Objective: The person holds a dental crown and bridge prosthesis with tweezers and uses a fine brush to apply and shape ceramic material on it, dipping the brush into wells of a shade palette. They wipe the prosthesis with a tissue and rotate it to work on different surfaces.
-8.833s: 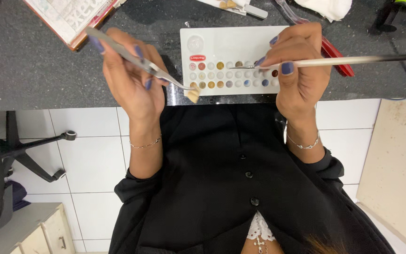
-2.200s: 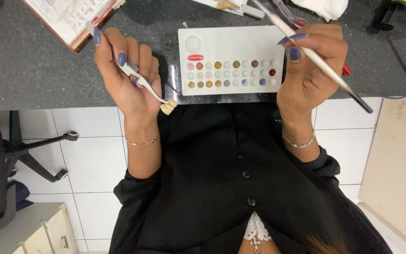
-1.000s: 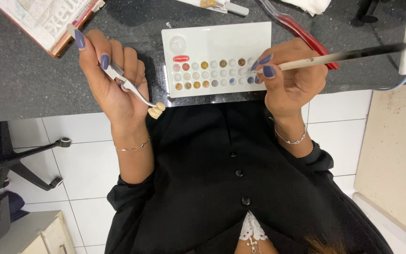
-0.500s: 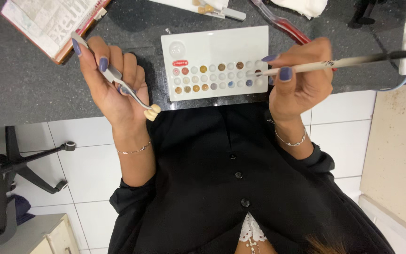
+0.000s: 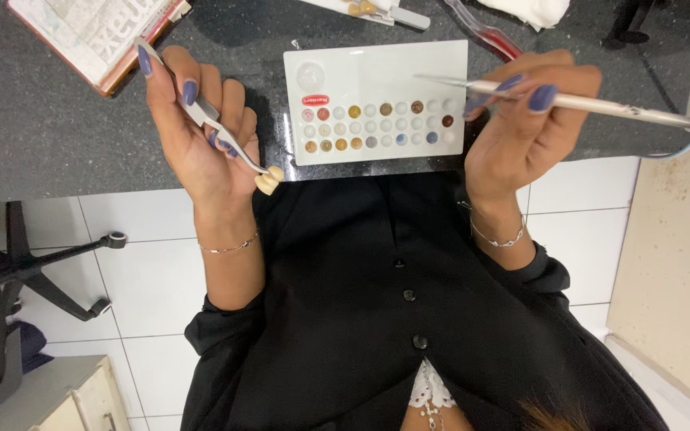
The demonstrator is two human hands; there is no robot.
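Observation:
My left hand [image 5: 201, 136], palm up, grips metal tweezers [image 5: 201, 116] that clamp a small cream tooth crown [image 5: 267, 181] at the counter's near edge. My right hand [image 5: 521, 132] pinches a long thin brush [image 5: 600, 104]; its fine tip [image 5: 425, 77] hovers over the white rectangular palette [image 5: 377, 64]. The palette carries rows of small round wells with brown, orange, red, blue and white stains [image 5: 377, 126]. It lies flat on the dark speckled counter [image 5: 41, 136] between my hands.
An open book [image 5: 93, 32] lies at the counter's far left. Red-handled pliers [image 5: 485, 32], a small tool with tooth pieces [image 5: 377, 9] and white cloth [image 5: 537, 9] sit behind the palette. A light blue tube [image 5: 680, 148] runs at right. An office chair base [image 5: 49, 263] stands on the tiled floor.
My right hand has lifted the brush, moving its tip from the lower row of wells up over the bare upper part of the palette. The left hand stays put with the crown.

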